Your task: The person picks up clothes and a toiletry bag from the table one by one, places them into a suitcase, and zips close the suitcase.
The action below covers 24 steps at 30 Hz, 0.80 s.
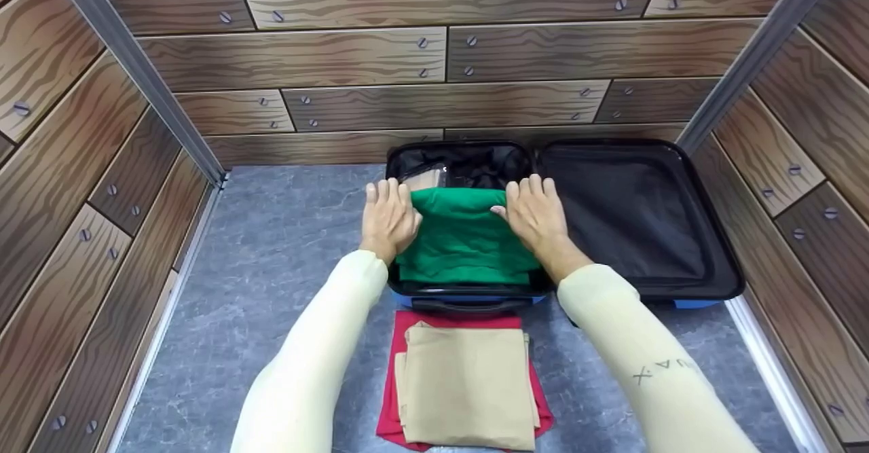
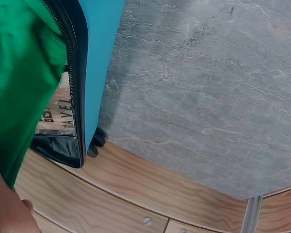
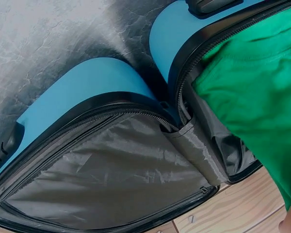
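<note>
My left hand (image 1: 389,219) and right hand (image 1: 536,212) grip the two far corners of a folded green shirt (image 1: 468,236). The shirt's far edge is lifted, while its near part lies inside the left half of an open blue suitcase (image 1: 468,298). In the left wrist view, a clear pouch with printed lettering (image 2: 62,112) shows in the suitcase beneath the raised shirt (image 2: 24,82). From the right wrist, the shirt (image 3: 262,92) hangs slanting over the black lining near the hinge. Most of my fingers are hidden behind the cloth.
To the right lies the suitcase's other half (image 1: 631,215), flat open with a dark zipped lining. Folded tan trousers (image 1: 468,385) rest on a red cloth (image 1: 407,324) in front of the case. Wood-patterned walls (image 1: 366,52) enclose the grey floor (image 1: 271,236).
</note>
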### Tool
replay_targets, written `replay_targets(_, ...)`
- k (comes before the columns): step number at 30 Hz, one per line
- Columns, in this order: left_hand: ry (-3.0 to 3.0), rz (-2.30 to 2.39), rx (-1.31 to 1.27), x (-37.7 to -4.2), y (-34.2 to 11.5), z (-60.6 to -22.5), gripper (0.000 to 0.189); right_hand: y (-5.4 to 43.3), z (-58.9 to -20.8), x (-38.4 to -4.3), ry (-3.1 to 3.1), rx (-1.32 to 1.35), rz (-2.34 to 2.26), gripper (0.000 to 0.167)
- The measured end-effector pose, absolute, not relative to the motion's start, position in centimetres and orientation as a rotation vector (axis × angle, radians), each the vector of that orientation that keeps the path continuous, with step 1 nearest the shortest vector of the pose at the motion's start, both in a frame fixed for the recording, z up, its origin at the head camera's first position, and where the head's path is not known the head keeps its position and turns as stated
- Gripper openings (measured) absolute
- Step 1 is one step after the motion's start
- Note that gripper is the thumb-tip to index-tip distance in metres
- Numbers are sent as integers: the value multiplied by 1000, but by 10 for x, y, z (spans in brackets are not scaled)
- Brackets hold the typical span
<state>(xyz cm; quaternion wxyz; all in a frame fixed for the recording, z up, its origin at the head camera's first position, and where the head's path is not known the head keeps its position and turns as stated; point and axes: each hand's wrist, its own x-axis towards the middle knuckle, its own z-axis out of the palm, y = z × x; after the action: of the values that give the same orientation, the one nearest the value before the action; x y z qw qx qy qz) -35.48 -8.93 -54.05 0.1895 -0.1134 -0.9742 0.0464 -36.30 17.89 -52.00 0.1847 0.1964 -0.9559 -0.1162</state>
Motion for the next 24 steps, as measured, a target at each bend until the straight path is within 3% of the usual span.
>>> replay_targets(8, -2819, 217, -194, -355, -84, -537, 38, 177, -523, -364, -2675, 536, -334, 45)
replay_targets(15, -2790, 211, -92, -349, -86, -539, 51, 179, -529, -357, -2679, 550, -318, 53)
replay_targets(24, -2648, 5, -194, -302, -107, -570, 48, 185, -562, -316, -2615, 555, -53, 52)
